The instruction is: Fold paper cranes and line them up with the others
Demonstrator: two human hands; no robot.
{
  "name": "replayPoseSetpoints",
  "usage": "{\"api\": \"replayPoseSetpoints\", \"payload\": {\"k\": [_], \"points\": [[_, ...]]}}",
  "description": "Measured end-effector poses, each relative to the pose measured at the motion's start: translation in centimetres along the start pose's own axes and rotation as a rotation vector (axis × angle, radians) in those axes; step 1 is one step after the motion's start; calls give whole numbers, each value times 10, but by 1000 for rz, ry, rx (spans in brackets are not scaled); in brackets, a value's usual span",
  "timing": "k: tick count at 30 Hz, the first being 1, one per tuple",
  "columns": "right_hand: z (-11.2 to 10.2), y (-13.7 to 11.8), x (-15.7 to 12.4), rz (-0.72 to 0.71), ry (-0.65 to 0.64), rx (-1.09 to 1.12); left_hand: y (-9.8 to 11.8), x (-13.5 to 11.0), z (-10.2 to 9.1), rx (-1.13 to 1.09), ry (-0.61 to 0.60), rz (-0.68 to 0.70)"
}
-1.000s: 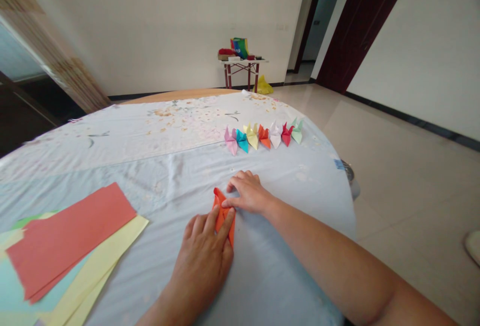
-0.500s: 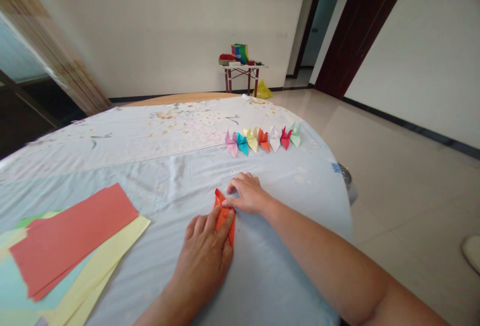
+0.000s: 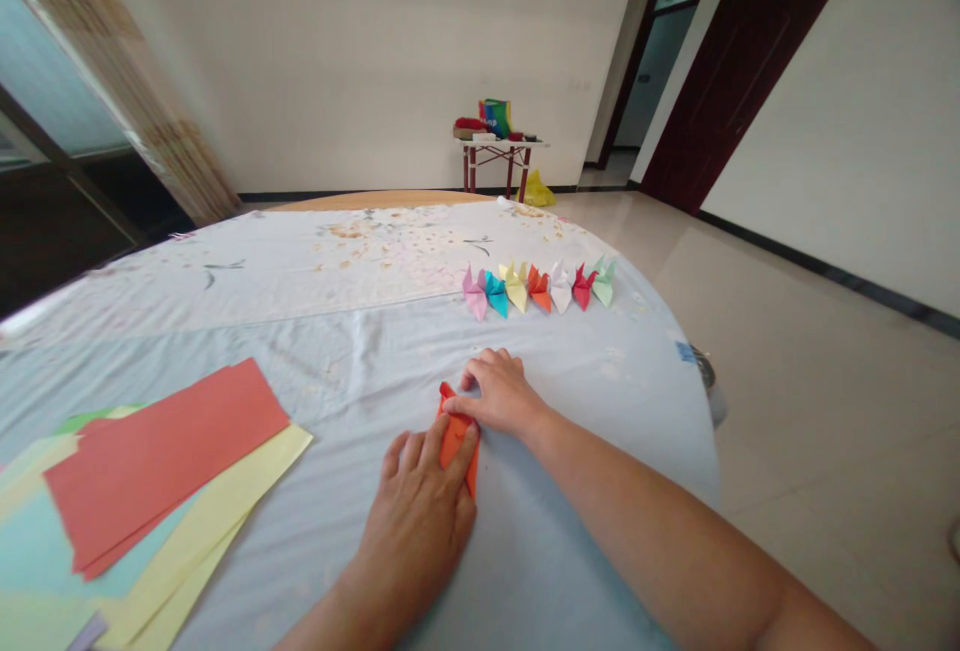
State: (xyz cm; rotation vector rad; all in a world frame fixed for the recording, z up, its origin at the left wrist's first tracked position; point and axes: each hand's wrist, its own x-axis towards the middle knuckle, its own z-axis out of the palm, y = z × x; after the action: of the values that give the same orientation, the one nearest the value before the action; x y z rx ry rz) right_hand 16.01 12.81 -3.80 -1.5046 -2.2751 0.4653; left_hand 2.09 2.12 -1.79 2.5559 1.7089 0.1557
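Observation:
A small folded piece of orange paper (image 3: pixel 455 439) lies on the blue-white cloth. My left hand (image 3: pixel 420 501) rests flat over its lower part, fingers spread and two fingertips pressing it down. At the paper's top end, my right hand (image 3: pixel 499 393) has its thumb on the folded edge, and its other fingers curl beside it on the cloth. The paper's upper tip sticks up slightly. Beyond my hands stands a row of several folded paper figures (image 3: pixel 538 289) in pink, blue, yellow, orange, white, red and pale green. Part of the orange paper is hidden under my left hand.
Red paper sheets (image 3: pixel 172 461) lie at the left over yellow sheets (image 3: pixel 195 551) and other coloured ones. The round table is covered with a flowered tablecloth (image 3: pixel 300 291). A small side table (image 3: pixel 499 144) with a colourful bag stands by the wall, near a yellow bag (image 3: pixel 538 191).
The whole view has shifted slightly, so everything appears a little further right. Both hands keep nearly the same hold on the orange paper, with my right thumb still on its top end.

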Motion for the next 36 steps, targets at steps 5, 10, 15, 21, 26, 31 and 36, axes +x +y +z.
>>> {"api": "replayPoseSetpoints", "payload": {"k": [5,10,15,21,26,31,36], "points": [[3,2,2,6,8,12,0,-1,-1,-20,8,-10],[5,6,3,7,-1,14,0,0,-1,-33,4,-12],[4,6,4,11,-20,19,-1,0,-1,-43,-1,-12],[5,7,5,9,-11,34,-1,-1,1,-29,19,-6],[5,7,5,5,16,58,-1,-2,1,-23,3,-9],[6,4,4,20,50,74,1,-2,1,-3,-5,-19],[9,-2,4,-1,89,60,6,-1,3,34,0,-33]]}}
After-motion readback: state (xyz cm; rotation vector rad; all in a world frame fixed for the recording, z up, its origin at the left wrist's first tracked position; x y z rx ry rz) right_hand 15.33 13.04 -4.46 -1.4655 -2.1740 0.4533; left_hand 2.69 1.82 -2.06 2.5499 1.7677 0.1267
